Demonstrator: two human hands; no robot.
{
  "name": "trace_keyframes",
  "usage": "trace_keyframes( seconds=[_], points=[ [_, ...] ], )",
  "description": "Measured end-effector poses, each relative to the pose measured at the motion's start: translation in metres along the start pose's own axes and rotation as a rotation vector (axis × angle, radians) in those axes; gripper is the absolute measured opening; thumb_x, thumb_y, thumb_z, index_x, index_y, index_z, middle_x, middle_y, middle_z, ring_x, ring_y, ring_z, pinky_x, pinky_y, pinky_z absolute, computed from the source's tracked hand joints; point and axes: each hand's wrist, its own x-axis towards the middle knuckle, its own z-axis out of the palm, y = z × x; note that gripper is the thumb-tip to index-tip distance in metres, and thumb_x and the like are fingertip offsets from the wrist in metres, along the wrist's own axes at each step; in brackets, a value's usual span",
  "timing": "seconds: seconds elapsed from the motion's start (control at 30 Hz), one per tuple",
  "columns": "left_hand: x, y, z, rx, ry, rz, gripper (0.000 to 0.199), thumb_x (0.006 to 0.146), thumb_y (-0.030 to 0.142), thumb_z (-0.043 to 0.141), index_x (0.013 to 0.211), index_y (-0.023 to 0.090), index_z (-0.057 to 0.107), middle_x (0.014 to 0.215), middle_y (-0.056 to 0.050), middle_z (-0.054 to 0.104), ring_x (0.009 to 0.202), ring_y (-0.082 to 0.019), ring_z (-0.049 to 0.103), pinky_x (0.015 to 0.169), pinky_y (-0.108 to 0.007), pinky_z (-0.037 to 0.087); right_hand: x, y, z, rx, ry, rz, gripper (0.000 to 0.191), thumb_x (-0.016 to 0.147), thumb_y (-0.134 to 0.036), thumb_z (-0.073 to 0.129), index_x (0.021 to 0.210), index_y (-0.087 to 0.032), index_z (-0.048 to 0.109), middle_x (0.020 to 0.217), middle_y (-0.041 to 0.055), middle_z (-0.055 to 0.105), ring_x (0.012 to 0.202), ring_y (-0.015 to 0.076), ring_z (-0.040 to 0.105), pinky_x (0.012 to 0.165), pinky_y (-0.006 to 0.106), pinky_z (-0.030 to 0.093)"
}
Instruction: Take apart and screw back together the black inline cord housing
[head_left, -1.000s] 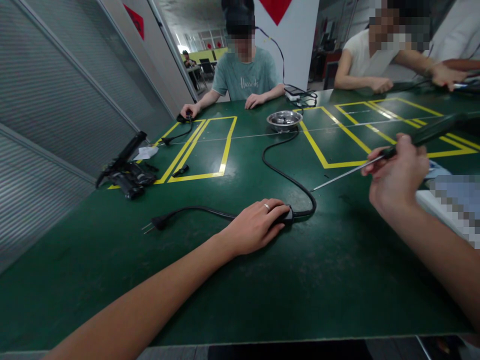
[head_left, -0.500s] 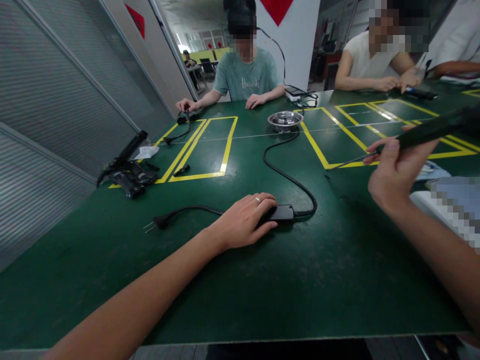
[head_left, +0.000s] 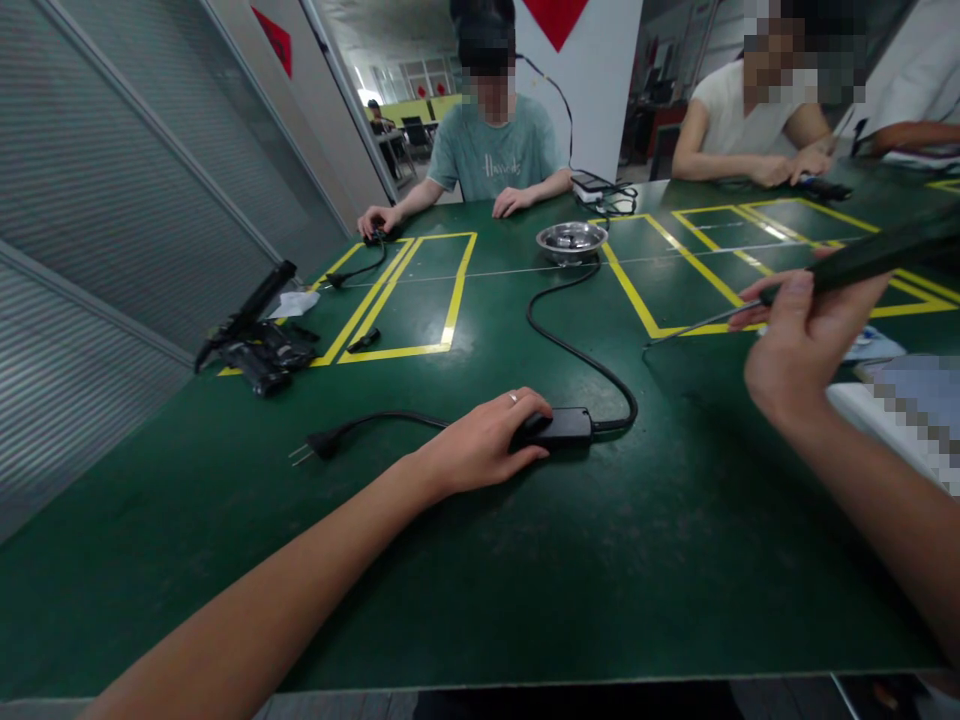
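Black adapter (head_left: 570,427) looks whole, work done unclear; left hand (head_left: 487,440) clasps it, right hand (head_left: 795,350) grips screwdriver (head_left: 885,253), tip off adapter.

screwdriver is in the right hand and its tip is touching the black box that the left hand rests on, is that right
Not quite: the tip isn't touching the black box. The head view shows it apart, beyond the box and to its right. The screwdriver is in the right hand, and the left hand rests on the box.
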Motion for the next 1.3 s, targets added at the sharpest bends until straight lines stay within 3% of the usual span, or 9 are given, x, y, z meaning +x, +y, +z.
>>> trace_keyframes(
  seconds=[0.1, 0.2, 0.37, 0.57, 0.83, 1.3],
  points=[
    [0.002, -0.001, 0.006, -0.076, 0.05, -0.018, 0.032, 0.087, 0.027, 0.062, 0.115, 0.02, 0.049, 0.124, -0.009, 0.054, 0.112, -0.021, 0.054, 0.099, -0.04, 0.044, 0.0, -0.009, 0.004, 0.086, 0.048, 0.075, 0.014, 0.091, -0.019, 0.042, 0.104, -0.022, 0.038, 0.07, -0.0042, 0.059, 0.05, 0.0109, 0.055, 0.043, 0.023, 0.045],
    [0.004, -0.003, 0.007, -0.176, 0.052, -0.073, 0.03, 0.09, 0.035, 0.058, 0.115, 0.02, 0.051, 0.123, -0.009, 0.056, 0.11, -0.022, 0.055, 0.097, -0.039, 0.045, -0.006, -0.021, 0.009, 0.219, 0.054, 0.243, 0.011, 0.091, -0.021, 0.041, 0.103, -0.022, 0.04, 0.065, -0.0033, 0.059, 0.052, 0.0134, 0.059, 0.045, 0.024, 0.048],
    [0.007, -0.01, 0.003, -0.374, 0.065, -0.189, 0.033, 0.1, 0.035, 0.032, 0.112, 0.018, 0.058, 0.112, -0.007, 0.061, 0.103, -0.019, 0.057, 0.094, -0.035, 0.044, -0.03, -0.042, 0.017, 0.391, -0.072, 0.519, 0.014, 0.092, -0.031, 0.045, 0.101, -0.021, 0.049, 0.067, -0.0001, 0.064, 0.051, 0.0141, 0.06, 0.05, 0.028, 0.051],
    [0.01, -0.014, 0.002, -0.515, 0.035, -0.247, 0.035, 0.1, 0.036, 0.033, 0.108, 0.016, 0.061, 0.107, -0.006, 0.062, 0.095, -0.018, 0.056, 0.089, -0.032, 0.043, -0.052, -0.061, 0.022, 0.478, -0.203, 0.728, 0.016, 0.091, -0.034, 0.051, 0.101, -0.022, 0.053, 0.073, 0.0018, 0.067, 0.062, 0.0156, 0.065, 0.059, 0.03, 0.055],
    [0.012, -0.015, -0.001, -0.582, 0.003, -0.208, 0.035, 0.1, 0.034, 0.034, 0.094, 0.016, 0.064, 0.115, -0.006, 0.061, 0.1, -0.017, 0.055, 0.092, -0.031, 0.042, -0.059, -0.061, 0.025, 0.491, -0.224, 0.768, 0.012, 0.091, -0.03, 0.05, 0.098, -0.022, 0.053, 0.074, 0.0037, 0.067, 0.064, 0.0173, 0.066, 0.059, 0.032, 0.055],
    [0.013, -0.015, -0.004, -0.634, -0.001, -0.214, 0.035, 0.098, 0.036, 0.039, 0.09, 0.014, 0.066, 0.114, -0.008, 0.062, 0.098, -0.018, 0.056, 0.091, -0.032, 0.042, -0.058, -0.057, 0.024, 0.452, -0.214, 0.758, 0.013, 0.091, -0.031, 0.049, 0.101, -0.022, 0.052, 0.073, 0.0018, 0.066, 0.064, 0.0162, 0.065, 0.059, 0.03, 0.054]
  ],
)
